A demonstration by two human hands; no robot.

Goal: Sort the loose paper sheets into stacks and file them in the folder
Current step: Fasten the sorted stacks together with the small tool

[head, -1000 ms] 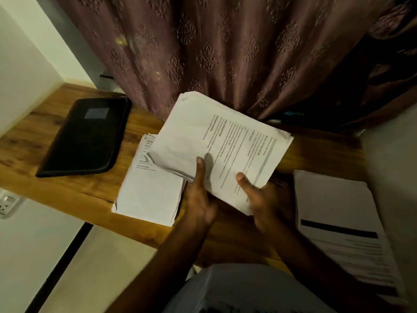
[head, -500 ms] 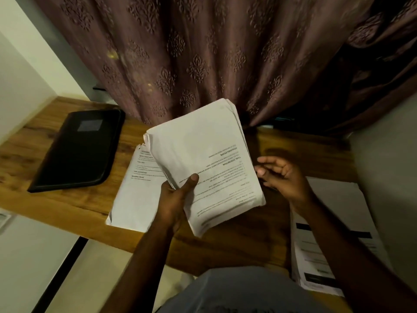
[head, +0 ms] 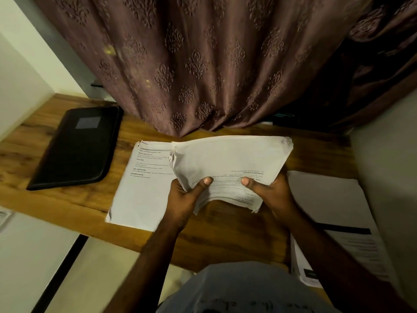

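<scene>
Both my hands hold a thick bundle of white printed sheets point(head: 228, 163) above the wooden table point(head: 225, 231). My left hand point(head: 187, 197) grips its near left corner with the thumb on top. My right hand point(head: 268, 193) grips the near right corner the same way. The bundle's text faces away from me and its edges are ragged. A stack of printed paper point(head: 140, 188) lies flat on the table under and left of the bundle. A second paper stack point(head: 334, 208) lies at the right. The closed black folder point(head: 76, 147) lies at the far left.
A patterned brown curtain point(head: 191, 64) hangs right behind the table and touches its back edge. White walls close in on the left and right. The table's front edge runs just before my lap. A wall socket point(head: 3, 216) sits below the table at the left.
My right hand, which had let go of the bundle, came back and took hold of its near right corner. The bundle turned and now lies wide between both hands.
</scene>
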